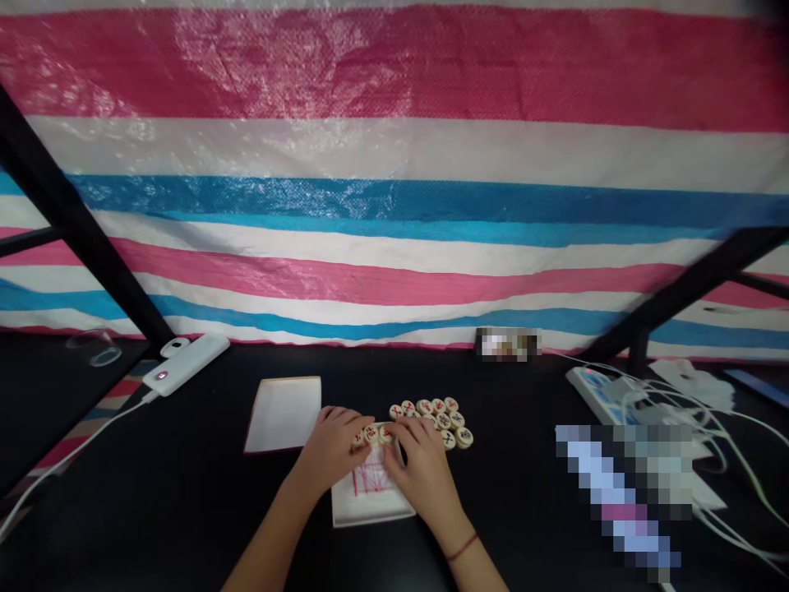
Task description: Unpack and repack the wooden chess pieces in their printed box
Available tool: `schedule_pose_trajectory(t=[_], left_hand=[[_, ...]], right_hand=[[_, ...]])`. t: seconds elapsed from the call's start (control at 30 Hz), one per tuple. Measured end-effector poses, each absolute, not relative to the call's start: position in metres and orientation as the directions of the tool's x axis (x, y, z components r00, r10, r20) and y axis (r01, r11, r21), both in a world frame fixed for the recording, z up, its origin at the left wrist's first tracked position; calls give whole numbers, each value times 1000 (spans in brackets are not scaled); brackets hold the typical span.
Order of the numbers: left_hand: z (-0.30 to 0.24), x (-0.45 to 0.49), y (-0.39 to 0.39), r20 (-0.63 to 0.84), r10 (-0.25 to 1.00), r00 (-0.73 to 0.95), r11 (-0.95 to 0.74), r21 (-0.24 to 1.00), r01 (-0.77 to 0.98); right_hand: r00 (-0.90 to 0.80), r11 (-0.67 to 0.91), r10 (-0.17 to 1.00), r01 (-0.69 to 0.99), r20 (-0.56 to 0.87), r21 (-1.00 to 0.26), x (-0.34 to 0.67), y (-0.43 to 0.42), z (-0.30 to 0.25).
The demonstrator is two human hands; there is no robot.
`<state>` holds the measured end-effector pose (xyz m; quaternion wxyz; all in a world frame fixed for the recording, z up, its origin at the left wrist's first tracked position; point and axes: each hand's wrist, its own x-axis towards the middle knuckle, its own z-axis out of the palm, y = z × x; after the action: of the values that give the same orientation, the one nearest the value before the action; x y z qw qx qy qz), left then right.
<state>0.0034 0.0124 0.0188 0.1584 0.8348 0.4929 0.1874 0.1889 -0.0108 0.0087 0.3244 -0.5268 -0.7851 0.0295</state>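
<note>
Disc pile right; white lid left

We could read no text with certainty. The round wooden chess pieces bore red or black characters on their tops, yet these were too small for us to make out. The paper board sheet showed only a red line grid, and we saw no legible writing on it.

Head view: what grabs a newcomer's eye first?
The pink, white and blue striped tarp fills the upper half. Below, at centre on the black table, the left hand and right hand meet over a small red-lined board, with round wooden discs clustered just behind.
</note>
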Motion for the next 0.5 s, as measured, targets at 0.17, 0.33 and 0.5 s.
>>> schedule_pose_trajectory(t=[0.17,0.33,0.5], left_hand=[[19,3,13,132,881,455,-465,428,775],[18,3,14,113,880,461,-463,418,781],[21,2,14,187,878,441,-476,448,757]], right_hand=[[-230,409,865,838,445,-362,186,-8,8],[-236,437,856,805,459,-401,188,-7,9],[-137,408,849,783,510,-469,211,5,25]])
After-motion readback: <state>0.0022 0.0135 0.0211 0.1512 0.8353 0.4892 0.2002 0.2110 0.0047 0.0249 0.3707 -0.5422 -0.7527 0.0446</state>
